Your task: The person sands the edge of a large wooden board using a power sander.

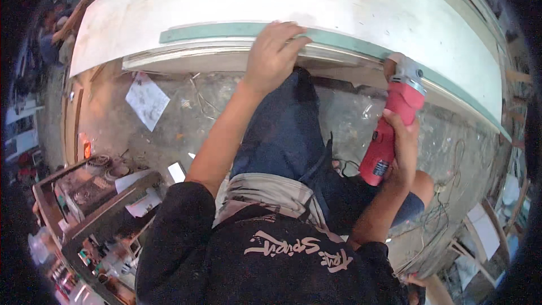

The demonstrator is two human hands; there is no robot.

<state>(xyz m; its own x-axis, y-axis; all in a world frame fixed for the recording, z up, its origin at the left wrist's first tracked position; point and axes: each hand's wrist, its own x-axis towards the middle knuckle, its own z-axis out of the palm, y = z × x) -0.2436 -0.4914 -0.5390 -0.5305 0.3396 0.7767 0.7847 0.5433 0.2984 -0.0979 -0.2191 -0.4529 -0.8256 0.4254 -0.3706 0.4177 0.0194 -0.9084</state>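
My left hand [275,53] lies across a long green strip [209,31], its fingers stretched out and slightly apart over it. The strip runs along the near edge of a wide white sheet [186,0], on top of a stack of thin boards [186,51]. My right hand [403,141] is wrapped round the body of a red angle grinder [392,121]. The grinder's silver head [407,70] points away from me, and its brownish disc [390,66] is at the strip's near edge. Whether the disc touches the strip I cannot tell.
A wooden rack [84,203] with tools and cans stands at the lower left. A paper sheet [148,100] lies on the concrete floor [220,93]. Cords [446,203] trail over the floor at the right. Another person [53,39] is at the far left.
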